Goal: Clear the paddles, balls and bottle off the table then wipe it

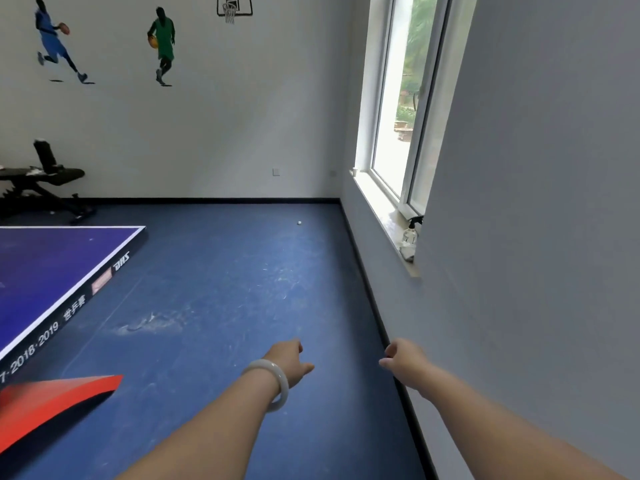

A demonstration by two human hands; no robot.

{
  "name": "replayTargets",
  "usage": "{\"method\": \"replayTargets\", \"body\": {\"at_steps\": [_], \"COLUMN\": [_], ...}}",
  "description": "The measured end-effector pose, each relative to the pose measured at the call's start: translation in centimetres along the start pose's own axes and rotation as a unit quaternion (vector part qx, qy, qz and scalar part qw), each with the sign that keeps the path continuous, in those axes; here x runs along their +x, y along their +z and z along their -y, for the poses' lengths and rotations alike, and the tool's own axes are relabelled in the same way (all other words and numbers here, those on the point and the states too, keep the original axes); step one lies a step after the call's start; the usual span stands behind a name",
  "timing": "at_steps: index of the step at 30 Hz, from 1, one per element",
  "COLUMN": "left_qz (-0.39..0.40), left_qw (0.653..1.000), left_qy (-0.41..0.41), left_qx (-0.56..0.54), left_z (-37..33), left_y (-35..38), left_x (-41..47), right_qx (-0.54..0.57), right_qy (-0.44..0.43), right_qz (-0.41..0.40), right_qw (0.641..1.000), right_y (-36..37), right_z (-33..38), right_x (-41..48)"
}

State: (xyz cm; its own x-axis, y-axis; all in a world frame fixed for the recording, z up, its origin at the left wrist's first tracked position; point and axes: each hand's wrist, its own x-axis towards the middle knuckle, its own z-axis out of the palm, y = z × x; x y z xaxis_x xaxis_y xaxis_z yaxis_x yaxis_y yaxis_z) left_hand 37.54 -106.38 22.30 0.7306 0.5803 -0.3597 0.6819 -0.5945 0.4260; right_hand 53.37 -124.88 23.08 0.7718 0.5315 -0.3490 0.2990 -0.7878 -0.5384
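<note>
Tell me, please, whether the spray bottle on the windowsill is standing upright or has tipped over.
Upright: the spray bottle stands on the windowsill with its black trigger head at the top.

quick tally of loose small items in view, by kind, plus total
Ball: 1, on the floor
Spray bottle: 1, on the windowsill
Cloth: 1, on the windowsill next to the spray bottle
Total: 3

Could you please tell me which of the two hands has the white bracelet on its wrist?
The left hand, the one nearer the table: a white bracelet circles its wrist, while the right hand has a bare wrist.
</note>
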Motion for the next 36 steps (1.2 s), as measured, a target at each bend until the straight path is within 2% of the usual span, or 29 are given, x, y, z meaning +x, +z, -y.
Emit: {"method": "replayTargets", "body": {"at_steps": [9,14,21,27,36], "left_qz": [0.042,0.03,0.021,0.068,0.12], "left_qw": [0.999,0.999,1.0,0.998,0.986], "left_qy": [0.029,0.023,0.013,0.006,0.109], "left_qx": [0.018,0.013,0.0,0.017,0.048], "left_z": [-2.7,-5.0,-9.1,-10.8,-16.3], "left_y": [-5.6,-8.5,-12.8,-14.1,-17.6], "left_x": [18.9,30.2,44.1,54.2,74.2], "right_qx": [0.065,0.076,0.088,0.07,0.142], "right_qy": [0.054,0.045,0.045,0.076,0.188], "right_qz": [-0.019,-0.029,-0.015,0.007,-0.054], "right_qw": [0.996,0.996,0.995,0.995,0.97], "right_y": [-3.4,-7.0,-10.9,-12.4,-15.4], "right_z": [3.9,5.5,7.8,8.9,9.4], "right_x": [16.9,29.3,44.4,53.7,67.7]}}
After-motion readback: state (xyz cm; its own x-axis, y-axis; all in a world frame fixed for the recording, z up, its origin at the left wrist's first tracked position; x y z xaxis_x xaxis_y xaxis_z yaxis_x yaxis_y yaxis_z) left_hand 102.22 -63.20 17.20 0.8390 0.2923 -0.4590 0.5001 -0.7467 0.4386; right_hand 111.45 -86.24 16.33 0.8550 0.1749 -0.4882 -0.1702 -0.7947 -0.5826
